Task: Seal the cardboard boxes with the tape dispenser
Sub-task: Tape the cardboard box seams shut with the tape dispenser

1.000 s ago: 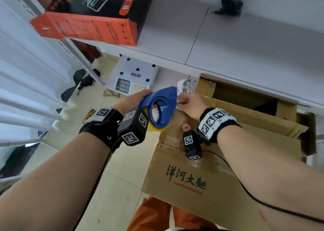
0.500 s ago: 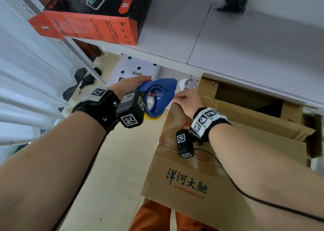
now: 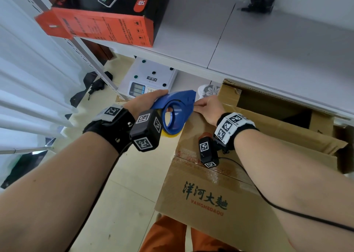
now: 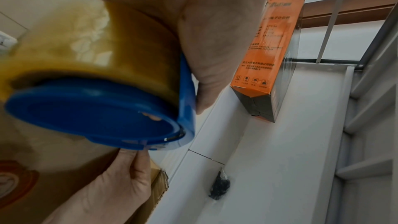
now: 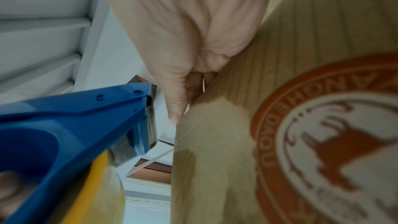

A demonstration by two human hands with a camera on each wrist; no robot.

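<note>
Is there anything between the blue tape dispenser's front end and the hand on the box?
Nothing solid: the right-wrist view shows a narrow open gap between the tape dispenser and the right hand gripping the box.

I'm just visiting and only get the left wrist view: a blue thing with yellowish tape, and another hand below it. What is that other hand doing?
Observer: The right hand grips the far corner of a cardboard box, thumb on top, right beside the nose of the dispenser.
Operator: Does that blue thing cut the tape too?
Observer: The right wrist view shows a toothed blade at its nose.
Operator: Is the box closed?
Observer: Where the hand is, yes. Behind it the head view shows a dark opening between flaps, though I cannot tell whether that is the same box.
</note>
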